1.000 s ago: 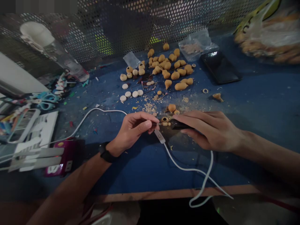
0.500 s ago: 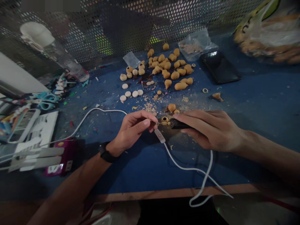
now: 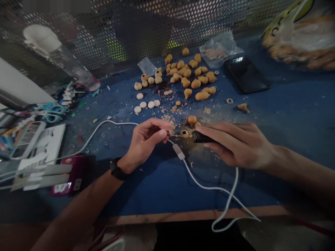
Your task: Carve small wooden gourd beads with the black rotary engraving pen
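Your left hand (image 3: 146,143) has a tight little pinch on a thin rod (image 3: 176,135), with the thumb and left fingers (image 3: 163,133) pressed together near its end. Your right hand (image 3: 235,144) is wrapped over a black tool (image 3: 202,138), which looks like a mini rotary tool, though its tip is too small to make out. The rod's long axis runs about level across the view and points from your left fingers at a tan bead (image 3: 184,134) with a dark hole in it. That bead sits right at the black tool's nose, between your hands, and your right hand is maybe a touch nearer, but it's close. I can't tell if the bead is on the rod or just lined up with it.

Just below, a white cable (image 3: 199,177) with an inline switch (image 3: 178,151) runs past your left fingers and loops off over the near edge of the desk (image 3: 288,115). Above the bead, a gourd-shaped piece (image 3: 192,120) sits by some sawdust (image 3: 167,120). Farther up is a big spread of tan gourd shapes (image 3: 183,73), with pale discs (image 3: 142,104) to their left. Off to the right are a phone (image 3: 246,75) and a plastic bag (image 3: 216,52).
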The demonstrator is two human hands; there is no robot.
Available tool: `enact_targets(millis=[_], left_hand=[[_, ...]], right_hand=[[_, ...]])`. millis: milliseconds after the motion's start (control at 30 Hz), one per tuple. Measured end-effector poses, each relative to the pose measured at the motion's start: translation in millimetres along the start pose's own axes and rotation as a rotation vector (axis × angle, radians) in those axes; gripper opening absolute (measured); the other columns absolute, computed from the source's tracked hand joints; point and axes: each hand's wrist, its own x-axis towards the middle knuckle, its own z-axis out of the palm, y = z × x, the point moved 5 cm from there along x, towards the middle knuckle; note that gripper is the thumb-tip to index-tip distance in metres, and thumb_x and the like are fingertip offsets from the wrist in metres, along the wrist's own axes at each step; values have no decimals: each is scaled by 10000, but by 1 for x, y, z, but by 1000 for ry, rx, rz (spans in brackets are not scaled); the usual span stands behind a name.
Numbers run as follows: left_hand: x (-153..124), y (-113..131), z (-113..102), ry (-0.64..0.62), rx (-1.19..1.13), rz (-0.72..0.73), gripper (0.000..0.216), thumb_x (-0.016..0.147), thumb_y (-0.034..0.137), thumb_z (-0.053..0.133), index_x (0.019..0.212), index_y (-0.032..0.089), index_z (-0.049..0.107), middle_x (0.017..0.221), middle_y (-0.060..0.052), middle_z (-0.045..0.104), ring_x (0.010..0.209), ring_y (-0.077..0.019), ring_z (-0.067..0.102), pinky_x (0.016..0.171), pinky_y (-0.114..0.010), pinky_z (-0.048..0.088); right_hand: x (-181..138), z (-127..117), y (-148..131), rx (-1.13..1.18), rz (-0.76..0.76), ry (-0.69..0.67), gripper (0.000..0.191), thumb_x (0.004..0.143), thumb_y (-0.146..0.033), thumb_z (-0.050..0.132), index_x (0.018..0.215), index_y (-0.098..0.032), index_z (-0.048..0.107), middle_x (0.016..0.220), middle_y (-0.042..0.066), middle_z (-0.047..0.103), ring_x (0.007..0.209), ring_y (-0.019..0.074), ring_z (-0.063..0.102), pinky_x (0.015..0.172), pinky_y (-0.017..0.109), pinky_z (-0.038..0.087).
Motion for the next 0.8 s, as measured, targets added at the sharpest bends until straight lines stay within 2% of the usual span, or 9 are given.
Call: enact_targets(millis=[133, 300, 467, 600, 800], left_hand=[[-3, -3, -2, 18, 51, -3, 297, 850, 500, 1107, 900, 246, 961, 799, -44, 867, 598, -103, 712, 589, -186, 618], [-4, -4, -4, -14, 87, 6, 244, 853, 484, 1109, 932, 286, 990, 847, -66, 903, 631, -124, 767, 603, -198, 633], [-4, -5, -4, -8, 123, -18, 310, 860, 566, 1086, 897, 275, 986, 800, -79, 887, 619, -149, 764, 592, -239, 628], [-4, -5, -4, -19, 128, 0, 288, 875, 546, 1082, 909, 276, 988, 768, -70, 870, 623, -149, 759, 601, -242, 622], [-4, -7, -3, -58, 78, -22, 227, 832, 476, 1123, 910, 308, 993, 788, -63, 879, 626, -134, 756, 585, -214, 604]], right_hand=[[2, -2, 0, -21, -20, 12, 502, 1162, -171, 699, 1656, -147, 613, 1183, 99, 891, 956, 239, 879, 695, 320, 694], [0, 0, 2, -11, 9, 12, 551, 1166, -181, 684, 1707, -205, 583, 1185, 77, 898, 968, 247, 882, 722, 331, 711], [0, 0, 1, 3, -4, 8, 591, 1154, -171, 698, 1730, -188, 566, 1209, 81, 896, 991, 241, 880, 756, 321, 713], [0, -1, 1, 8, 6, 13, 665, 1136, -170, 718, 1776, -203, 539, 1217, 80, 895, 997, 251, 878, 766, 322, 712], [1, -3, -3, -43, -53, 25, 461, 1167, -184, 697, 1621, -117, 653, 1169, 94, 892, 939, 222, 868, 748, 315, 702]])
